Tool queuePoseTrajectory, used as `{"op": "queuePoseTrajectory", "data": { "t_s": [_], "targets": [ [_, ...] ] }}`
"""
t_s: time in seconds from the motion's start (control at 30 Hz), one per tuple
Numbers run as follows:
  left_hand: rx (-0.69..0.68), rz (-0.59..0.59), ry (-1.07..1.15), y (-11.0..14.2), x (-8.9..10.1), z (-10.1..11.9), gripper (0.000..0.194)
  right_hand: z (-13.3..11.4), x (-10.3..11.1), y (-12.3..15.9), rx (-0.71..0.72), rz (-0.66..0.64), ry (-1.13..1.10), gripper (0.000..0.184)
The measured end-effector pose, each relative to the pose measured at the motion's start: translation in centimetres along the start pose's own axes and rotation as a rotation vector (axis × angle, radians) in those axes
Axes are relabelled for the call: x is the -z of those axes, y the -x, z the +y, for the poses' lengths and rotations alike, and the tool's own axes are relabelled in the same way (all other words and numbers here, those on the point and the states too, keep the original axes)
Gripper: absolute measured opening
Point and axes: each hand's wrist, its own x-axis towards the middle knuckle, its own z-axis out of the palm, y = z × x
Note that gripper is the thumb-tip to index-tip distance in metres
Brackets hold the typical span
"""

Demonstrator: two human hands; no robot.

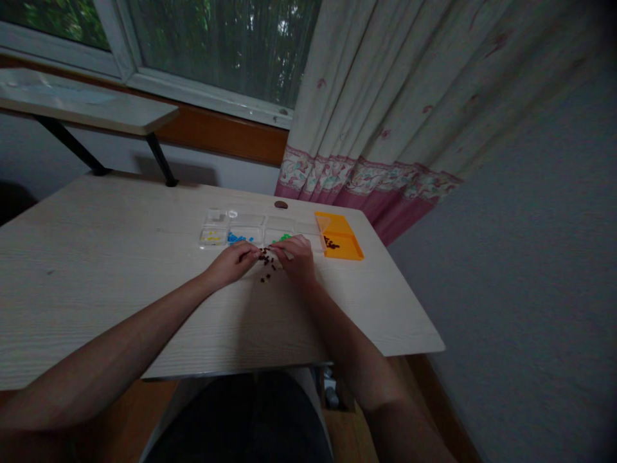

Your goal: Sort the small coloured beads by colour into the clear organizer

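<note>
Watching from my distant place, I see the left hand [234,262] low over the surface [144,270], its fingers curled and drawn toward the thumb. The right hand [297,258] is just beside it, also with bent fingers, and the fingertips of the two hands nearly meet. Whether a small piece is pinched in either hand, I cannot tell, because the fingertips are too small and too dark for me.

Between the hands, and a little nearer to the person, the loose brown pieces [267,260] lie scattered on the surface. These are outside of any compartment, so I judge that this part is not finished.

Just beyond the hands is the clear container [247,220]. In its near row, from left to right, I find the yellow pieces [211,237], the blue pieces [237,238] and the green pieces [282,238], each colour in its own compartment; these three colours look already separated. The right hand covers a part of the green ones.

Further right stands the orange tray [351,249], with the dark pieces [331,244] gathered at its left side, partly behind clear plastic. Behind the container, one dark oval object [281,205] rests near the far edge.
</note>
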Motion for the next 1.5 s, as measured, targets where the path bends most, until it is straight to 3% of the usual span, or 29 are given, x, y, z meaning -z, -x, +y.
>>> {"op": "queuePoseTrajectory", "data": {
  "t_s": [0.3,0.5,0.57,0.73,0.93,1.13,1.33,1.5],
  "targets": [
    [-0.053,-0.159,-0.283,0.4,-0.2,1.1,0.033,5.1,3.7,-0.9,-0.163,0.379,0.035,0.021],
    [-0.058,-0.167,-0.337,0.5,-0.4,1.0,0.029,8.4,6.4,-0.6,-0.324,0.503,0.152,0.025],
    [-0.055,-0.157,-0.322,0.5,-0.5,0.9,0.025,9.3,7.0,-0.2,-0.421,0.476,0.204,0.025],
    [-0.052,-0.132,-0.265,0.5,-0.3,0.8,0.014,10.4,7.8,0.4,-0.668,0.265,0.337,0.026],
    [-0.025,-0.124,-0.242,0.3,-0.2,0.4,0.01,10.4,7.5,0.7,-0.788,0.142,0.465,0.025],
    [-0.037,-0.101,-0.235,0.3,0.0,0.5,0.007,10.5,7.4,1.0,-0.755,0.182,0.475,0.034],
    [-0.043,-0.088,-0.207,0.3,0.0,0.6,0.012,9.5,7.1,0.4,-0.604,0.296,0.359,0.036],
    [-0.034,-0.079,-0.198,0.2,-0.1,0.3,0.016,7.0,4.7,-0.1,-0.382,0.194,0.262,0.031]
  ]
}}
